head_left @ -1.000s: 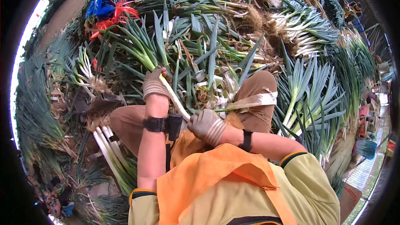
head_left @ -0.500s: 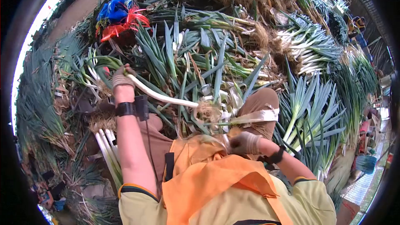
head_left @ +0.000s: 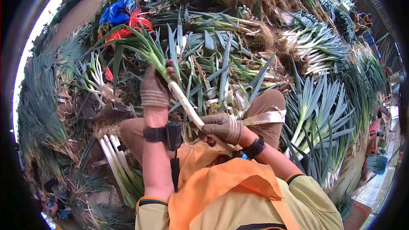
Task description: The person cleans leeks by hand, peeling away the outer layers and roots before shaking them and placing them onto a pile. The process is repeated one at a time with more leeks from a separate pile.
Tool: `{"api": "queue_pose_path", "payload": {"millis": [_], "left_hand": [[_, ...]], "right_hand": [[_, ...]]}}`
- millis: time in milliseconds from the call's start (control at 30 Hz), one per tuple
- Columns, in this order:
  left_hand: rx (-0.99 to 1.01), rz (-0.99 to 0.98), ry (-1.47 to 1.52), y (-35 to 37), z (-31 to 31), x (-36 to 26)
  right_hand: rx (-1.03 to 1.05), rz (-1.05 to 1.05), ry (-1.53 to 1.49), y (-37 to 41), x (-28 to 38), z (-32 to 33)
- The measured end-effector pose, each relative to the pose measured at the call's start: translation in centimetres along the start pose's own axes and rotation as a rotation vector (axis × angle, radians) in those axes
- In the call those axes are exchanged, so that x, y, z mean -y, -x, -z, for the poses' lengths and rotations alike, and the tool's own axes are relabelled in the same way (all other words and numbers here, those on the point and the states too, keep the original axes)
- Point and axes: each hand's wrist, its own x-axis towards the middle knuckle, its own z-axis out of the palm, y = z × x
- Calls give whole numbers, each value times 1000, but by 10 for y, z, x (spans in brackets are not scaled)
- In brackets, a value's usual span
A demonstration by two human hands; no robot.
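Note:
A single leek (head_left: 185, 102) runs slantwise across my lap, green leaves toward the upper left and white shank toward the lower right. My left hand (head_left: 155, 86), in a striped work glove with bare fingertips, is closed around it just below the leaves. Around the lower end of the white shank, my gloved right hand (head_left: 222, 128) is closed too; the roots are hidden there. Loose peeled leaves (head_left: 234, 98) lie beyond my right hand. A strip of pale leaf (head_left: 266, 118) rests across my right knee.
Heaped leeks (head_left: 204, 38) spread out in front of me. Trimmed white leeks (head_left: 313, 47) lie at the upper right, and a leafy bunch (head_left: 311, 115) stands by my right knee. Several leeks (head_left: 115, 153) lie at my left. Blue and red plastic ties (head_left: 119, 12) sit at the upper left.
My left hand has moved right and closer in, bringing the leek with it. My right hand has come up from my lap and closed on the leek's lower end.

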Motion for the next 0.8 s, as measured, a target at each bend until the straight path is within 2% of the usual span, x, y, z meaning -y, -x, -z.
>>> {"api": "queue_pose_path", "payload": {"millis": [33,100,133,167,200,233,300,333,367,433,567,633,700,733,767,800], "left_hand": [[103,4,49,-5,20,8],[-8,-50,1,-5,29,24],[-9,-36,6,-8,34,29],[-100,-83,-92,-10,38,32],[-190,-132,-194,-12,42,34],[-190,-125,-194,-14,45,38],[-391,-203,-417,-17,41,45],[-397,-276,-405,-17,39,50],[-400,-276,-410,-16,32,52],[-504,-371,-633,-12,20,56],[-502,-461,-803,-11,12,67],[-526,-438,-830,-6,6,69],[-329,-350,-675,-5,11,67],[-299,-297,-642,-3,13,66],[-299,-299,-642,-1,14,66],[-266,-264,-606,0,15,65]], "right_hand": [[35,-60,-54,4,-1,5],[-71,-51,23,0,-17,13],[-182,36,95,-6,-30,18],[-291,122,168,-10,-31,14],[-344,142,245,-8,-25,13],[-351,142,241,-10,-23,13],[-525,187,388,-18,-23,10],[-552,218,519,-23,-29,12],[-550,219,514,-24,-24,8],[-637,131,1406,-21,-13,0],[-654,119,1445,-27,-16,-1],[-639,156,1432,-26,-14,4],[-632,42,974,-18,-1,7],[-589,58,738,-16,0,15],[-585,-3,334,-8,11,16],[-508,139,98,2,19,19]]}}
